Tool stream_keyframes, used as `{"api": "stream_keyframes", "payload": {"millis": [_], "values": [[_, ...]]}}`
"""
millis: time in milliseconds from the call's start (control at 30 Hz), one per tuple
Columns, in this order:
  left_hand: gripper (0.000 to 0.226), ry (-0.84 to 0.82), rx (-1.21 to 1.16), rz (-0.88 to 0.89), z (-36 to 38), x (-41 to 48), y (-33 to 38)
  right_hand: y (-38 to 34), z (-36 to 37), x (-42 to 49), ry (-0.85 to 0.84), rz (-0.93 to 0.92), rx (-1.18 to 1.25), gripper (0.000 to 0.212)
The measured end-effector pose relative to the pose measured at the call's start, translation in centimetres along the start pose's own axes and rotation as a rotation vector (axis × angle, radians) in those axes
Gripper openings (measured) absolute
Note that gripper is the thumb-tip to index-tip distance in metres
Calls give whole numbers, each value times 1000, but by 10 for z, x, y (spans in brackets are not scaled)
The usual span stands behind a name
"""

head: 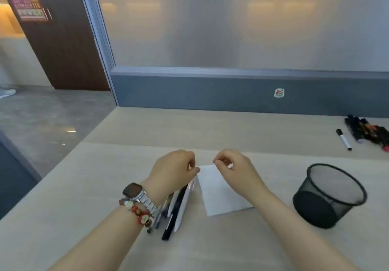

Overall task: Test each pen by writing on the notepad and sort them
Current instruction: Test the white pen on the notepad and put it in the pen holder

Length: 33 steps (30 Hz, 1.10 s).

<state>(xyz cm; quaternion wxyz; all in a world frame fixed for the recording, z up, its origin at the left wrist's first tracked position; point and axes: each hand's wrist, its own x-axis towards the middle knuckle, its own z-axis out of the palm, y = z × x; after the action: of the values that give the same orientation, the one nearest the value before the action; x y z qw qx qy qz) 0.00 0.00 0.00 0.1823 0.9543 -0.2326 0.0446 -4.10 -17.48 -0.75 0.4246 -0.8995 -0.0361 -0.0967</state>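
Note:
A white notepad (219, 193) lies on the desk in front of me. To its left, several pens (176, 209), black and white, lie bundled side by side, partly under my left wrist. My left hand (174, 172) hovers over the bundle's far end with its fingers curled, and a sliver of a white pen shows in its grip. My right hand (231, 167) is over the notepad's far corner, thumb and forefinger pinched together. Whatever is between them is too small to make out.
A black mesh cup (330, 195) stands at the right of the notepad, tilted. At the far right lie a heap of dark markers (366, 132) and one white marker with a black cap (344, 139). A grey partition (210, 94) bounds the desk's far edge.

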Motion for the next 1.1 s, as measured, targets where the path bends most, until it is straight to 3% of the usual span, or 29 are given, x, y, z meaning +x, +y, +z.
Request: {"api": "stream_keyframes", "payload": {"millis": [100,433,600,733,800,867,1100], "values": [[25,24,131,-2,17,-11,-3,12,13,-9,68,-33,-11,11],[25,-14,161,-43,35,-19,3,16,26,-18,221,-43,55,14],[25,97,-178,-108,19,-1,14,12,8,-12,229,10,215,14],[8,84,-770,-128,9,17,23,16,-3,-4,177,33,269,14],[23,88,-974,-82,11,23,25,23,-4,-4,171,64,372,14],[40,147,-1048,-29,17,28,26,32,-5,-5,177,106,458,14],[46,276,-1166,27,30,40,29,38,-11,2,163,101,478,14]]}}
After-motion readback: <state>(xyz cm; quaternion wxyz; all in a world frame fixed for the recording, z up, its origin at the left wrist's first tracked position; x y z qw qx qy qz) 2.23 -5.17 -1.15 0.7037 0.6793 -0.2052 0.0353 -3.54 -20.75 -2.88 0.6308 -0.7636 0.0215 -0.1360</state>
